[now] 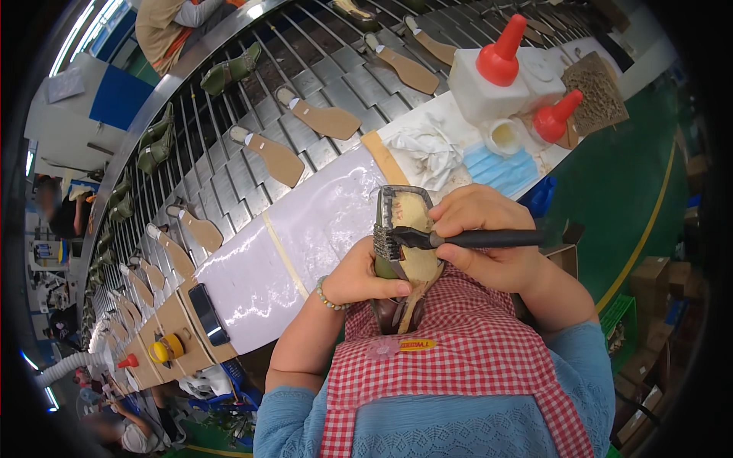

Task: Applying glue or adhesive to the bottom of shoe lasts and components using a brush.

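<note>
In front of my apron is a lasted shoe upper (418, 267), turned with its pale underside up and olive-green sides below. My left hand (357, 276) is closed round its left side, with the thumb lying across the underside. My right hand (489, 217) grips a brush (496, 238) by its dark handle. The brush's dark bristles touch the folded edge of the upper on the left, just above my left thumb. Grey residue lines the upper's rim at the far end.
Beyond the plastic-covered bench (305, 206) runs a slatted conveyor (328, 88) carrying tan soles (326, 117) and green shoes (229, 70). At right are white glue bottles (485, 88) with red nozzles, an open jar (505, 137), a crumpled cloth (424, 149) and a blue mask (500, 168). A phone (208, 313) lies left.
</note>
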A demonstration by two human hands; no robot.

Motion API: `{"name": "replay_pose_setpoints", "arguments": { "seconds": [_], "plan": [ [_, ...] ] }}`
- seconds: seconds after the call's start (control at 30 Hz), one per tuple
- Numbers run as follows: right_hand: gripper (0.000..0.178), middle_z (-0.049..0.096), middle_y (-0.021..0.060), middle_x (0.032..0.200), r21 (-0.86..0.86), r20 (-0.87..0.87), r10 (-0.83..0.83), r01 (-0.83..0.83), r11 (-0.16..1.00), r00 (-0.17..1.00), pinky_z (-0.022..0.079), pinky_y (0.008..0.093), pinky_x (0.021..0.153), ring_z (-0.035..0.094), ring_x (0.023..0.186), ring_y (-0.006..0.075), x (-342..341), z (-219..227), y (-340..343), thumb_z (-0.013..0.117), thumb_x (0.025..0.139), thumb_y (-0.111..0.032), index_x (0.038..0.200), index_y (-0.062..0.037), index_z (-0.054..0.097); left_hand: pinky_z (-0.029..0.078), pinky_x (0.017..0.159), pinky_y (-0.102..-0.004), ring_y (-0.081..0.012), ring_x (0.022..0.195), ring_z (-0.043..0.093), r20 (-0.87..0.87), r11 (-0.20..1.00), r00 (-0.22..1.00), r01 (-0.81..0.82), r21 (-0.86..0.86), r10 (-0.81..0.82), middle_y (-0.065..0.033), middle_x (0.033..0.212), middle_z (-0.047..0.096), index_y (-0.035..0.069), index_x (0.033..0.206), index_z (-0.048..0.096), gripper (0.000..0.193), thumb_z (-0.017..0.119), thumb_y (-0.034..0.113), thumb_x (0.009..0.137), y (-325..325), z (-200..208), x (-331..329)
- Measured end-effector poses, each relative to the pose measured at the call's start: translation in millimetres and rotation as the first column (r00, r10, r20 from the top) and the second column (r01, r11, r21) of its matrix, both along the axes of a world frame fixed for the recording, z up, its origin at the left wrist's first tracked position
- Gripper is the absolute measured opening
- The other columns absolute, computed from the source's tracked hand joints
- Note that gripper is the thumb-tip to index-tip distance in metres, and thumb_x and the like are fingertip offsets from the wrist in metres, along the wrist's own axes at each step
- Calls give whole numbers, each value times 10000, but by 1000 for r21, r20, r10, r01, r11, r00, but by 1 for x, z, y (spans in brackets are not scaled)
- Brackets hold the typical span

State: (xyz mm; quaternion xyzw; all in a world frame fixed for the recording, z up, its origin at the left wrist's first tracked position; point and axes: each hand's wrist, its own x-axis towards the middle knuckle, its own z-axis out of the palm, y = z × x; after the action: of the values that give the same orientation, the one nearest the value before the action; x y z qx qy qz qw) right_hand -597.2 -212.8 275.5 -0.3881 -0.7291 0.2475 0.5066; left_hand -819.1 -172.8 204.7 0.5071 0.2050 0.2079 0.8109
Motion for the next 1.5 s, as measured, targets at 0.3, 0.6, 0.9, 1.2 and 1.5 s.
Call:
{"name": "replay_pose_setpoints", "arguments": {
  "seconds": [0.3,0.6,0.9,1.2,1.5],
  "plan": [
    [171,645,84,816,-62,-31,143,-145,987,989,497,345,747,640,850,268,3,0,-7,747,737,-71,852,-27,627,462,872,-284,-127,1002,561,-14,1000,1000,21,-17,-21,-55,1101,615,-9,1186,557,595,813,191,688,-1,-5,-4],
    [176,645,102,831,-255,-146,184,-217,942,972,475,339,794,622,884,240,15,4,-4,748,726,-55,859,-9,642,444,904,-289,-137,1024,551,16,1000,1000,8,-12,-8,-62,1107,610,-11,1189,553,614,822,190,675,1,-7,-3],
    [194,646,56,845,-252,230,-595,638,728,770,463,266,727,608,812,138,126,-40,25,721,764,-73,913,-2,619,448,894,-304,-153,1033,569,43,971,971,-232,-61,235,-61,1125,614,-19,1198,532,648,782,372,746,-19,-61,-28],
    [215,665,114,836,-265,450,-548,691,672,705,482,328,719,649,803,238,142,-71,45,720,725,-88,894,0,619,480,864,-298,-160,999,602,32,909,913,-401,-113,406,-65,1118,614,-9,1231,485,744,740,500,752,-18,-71,-41],
    [296,623,30,854,-761,-532,-696,88,643,482,483,252,679,609,802,147,158,-92,18,763,773,-196,980,-61,602,495,833,-295,-157,974,612,41,892,893,-443,-91,448,-58,1110,610,-6,1246,469,815,730,564,726,-11,-63,-43]
  ]
}}
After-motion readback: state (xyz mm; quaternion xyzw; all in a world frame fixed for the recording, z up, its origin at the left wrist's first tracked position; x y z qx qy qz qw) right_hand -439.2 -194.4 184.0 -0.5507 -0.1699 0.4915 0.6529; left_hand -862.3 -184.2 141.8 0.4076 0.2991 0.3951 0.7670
